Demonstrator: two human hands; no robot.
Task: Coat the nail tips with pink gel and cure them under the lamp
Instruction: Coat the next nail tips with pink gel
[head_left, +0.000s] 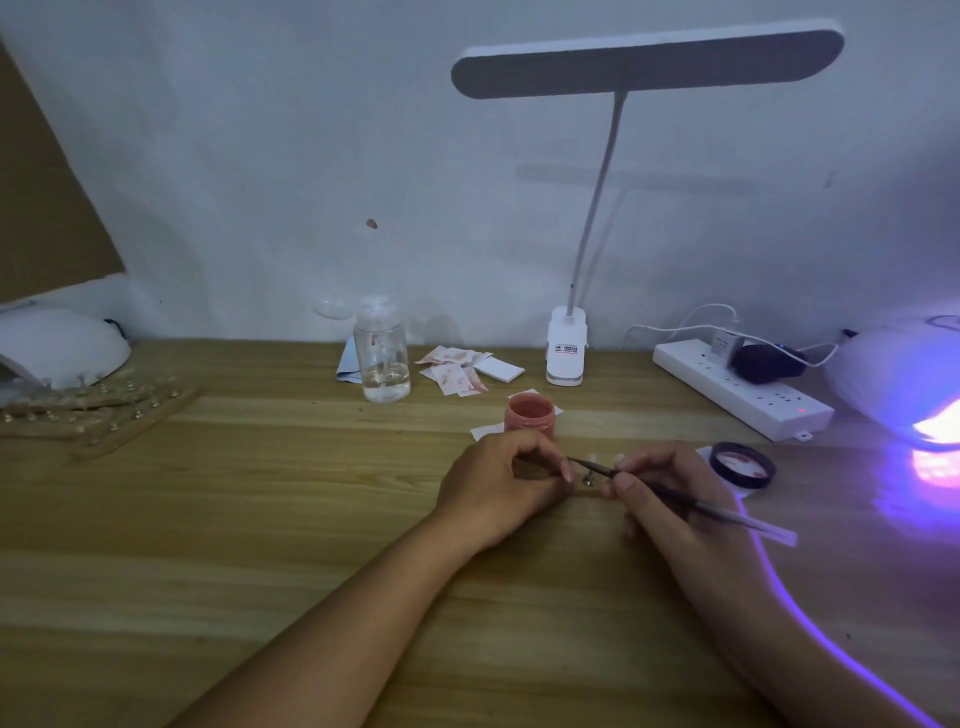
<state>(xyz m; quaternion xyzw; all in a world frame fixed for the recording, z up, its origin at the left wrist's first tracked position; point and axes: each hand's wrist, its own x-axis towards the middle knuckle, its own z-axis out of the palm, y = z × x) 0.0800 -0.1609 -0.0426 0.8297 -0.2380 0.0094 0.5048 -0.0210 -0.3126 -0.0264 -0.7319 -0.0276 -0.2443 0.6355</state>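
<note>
My left hand (501, 486) pinches a small wooden strip of nail tips (592, 470) on metal stands at the middle of the desk. My right hand (670, 493) grips a thin brush (685, 499), its tip lying over the nail tips by my left fingers. Just behind my hands stands an open jar of pink gel (530, 413). Its black lid (742, 465), smeared pink inside, lies to the right. A curing lamp (904, 384) glows violet at the far right edge.
A second white curing lamp (57, 353) and several wooden strips of nail stands (98, 415) lie at the left. A clear pump bottle (382, 358), stained wipes (457, 369), a desk lamp (566, 345) and a power strip (743, 389) line the back wall.
</note>
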